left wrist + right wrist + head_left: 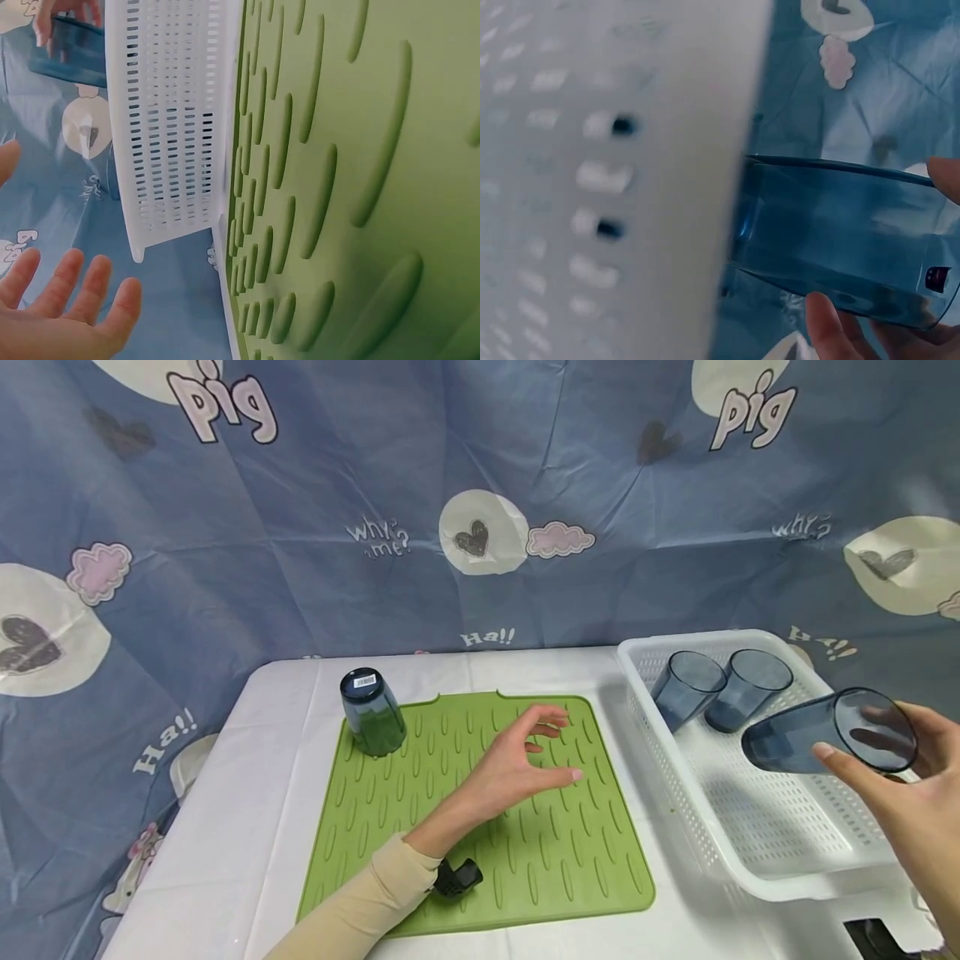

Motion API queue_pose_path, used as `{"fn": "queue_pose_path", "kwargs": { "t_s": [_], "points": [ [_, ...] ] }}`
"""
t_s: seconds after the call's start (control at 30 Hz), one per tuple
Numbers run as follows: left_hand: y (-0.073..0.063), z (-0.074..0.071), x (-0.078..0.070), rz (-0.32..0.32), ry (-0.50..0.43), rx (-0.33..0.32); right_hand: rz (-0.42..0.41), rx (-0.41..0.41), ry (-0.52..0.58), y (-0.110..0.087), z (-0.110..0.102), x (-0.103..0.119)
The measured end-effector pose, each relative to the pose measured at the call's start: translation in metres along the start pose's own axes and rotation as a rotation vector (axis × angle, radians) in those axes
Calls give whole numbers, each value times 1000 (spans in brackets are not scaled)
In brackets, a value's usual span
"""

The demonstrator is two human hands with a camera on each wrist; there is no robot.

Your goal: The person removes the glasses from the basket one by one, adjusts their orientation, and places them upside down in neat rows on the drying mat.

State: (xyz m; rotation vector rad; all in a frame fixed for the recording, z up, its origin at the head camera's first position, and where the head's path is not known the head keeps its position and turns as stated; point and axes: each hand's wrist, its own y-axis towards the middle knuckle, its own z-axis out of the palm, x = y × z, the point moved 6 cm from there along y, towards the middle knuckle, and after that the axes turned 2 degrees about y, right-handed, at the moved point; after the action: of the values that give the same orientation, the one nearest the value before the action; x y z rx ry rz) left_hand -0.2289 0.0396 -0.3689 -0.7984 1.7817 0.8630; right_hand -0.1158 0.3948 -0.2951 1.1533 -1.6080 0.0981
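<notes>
My right hand point(918, 768) grips a blue glass tumbler point(795, 732) near its rim and holds it tilted on its side over the white basket point(720, 827). Part of that tumbler point(840, 232) is hidden by the basket wall in the right wrist view. Two more blue tumblers point(693, 677) point(757, 677) lean inside the basket at its far end. Above the green drying mat point(555, 877) hovers my left hand point(517, 764), thumb and fingers spread apart with nothing between them. An upside-down tumbler point(372, 714) stands on the mat's far left corner.
A white cloth covers the table point(217, 860). The basket's raised perforated wall point(169, 120) stands right of the mat. Behind the table hangs a blue printed curtain point(337, 585). A black device point(873, 937) lies at the lower right.
</notes>
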Motion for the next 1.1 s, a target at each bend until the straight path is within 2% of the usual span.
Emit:
{"fn": "queue_pose_path", "kwargs": {
  "t_s": [0.27, 0.6, 0.67, 0.87, 1.1],
  "points": [
    [1, 3, -5, 12, -3, 16, -47, -7, 43, -8, 1, 20],
    [1, 7, -9, 28, -17, 14, 66, 18, 117, -16, 11, 32],
    [1, 8, -9, 30, -18, 13, 80, 21, 206, -17, 12, 33],
    [2, 12, -8, 31, -37, 22, 112, 10, 579, -20, 20, 34],
    [4, 16, -9, 34, -59, 26, 146, 28, 705, -24, 29, 34]
  ]
}}
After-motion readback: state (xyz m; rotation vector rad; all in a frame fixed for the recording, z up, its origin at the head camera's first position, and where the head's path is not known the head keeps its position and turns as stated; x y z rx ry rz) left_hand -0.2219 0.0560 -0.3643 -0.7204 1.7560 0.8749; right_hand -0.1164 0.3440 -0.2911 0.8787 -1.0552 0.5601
